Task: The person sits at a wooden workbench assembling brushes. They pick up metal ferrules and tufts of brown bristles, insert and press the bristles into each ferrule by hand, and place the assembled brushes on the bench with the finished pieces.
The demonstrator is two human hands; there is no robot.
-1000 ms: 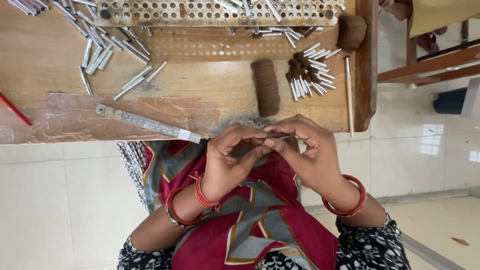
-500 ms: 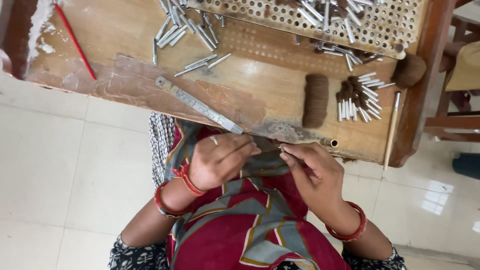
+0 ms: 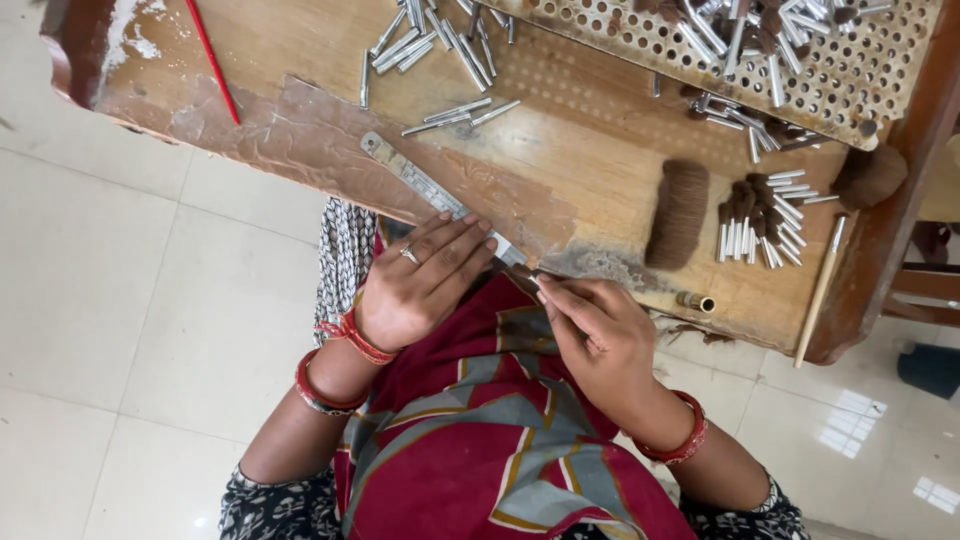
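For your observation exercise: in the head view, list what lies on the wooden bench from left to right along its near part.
red stick → metal ruler → brown fibre bundle → cluster of small metal tubes → pale wooden stick

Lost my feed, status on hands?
Left hand flat on metal ruler. Right hand pinching small tuft at bench edge. Nothing blocking.

Long metal ruler (image 3: 420,185) lies diagonally along the bench edge
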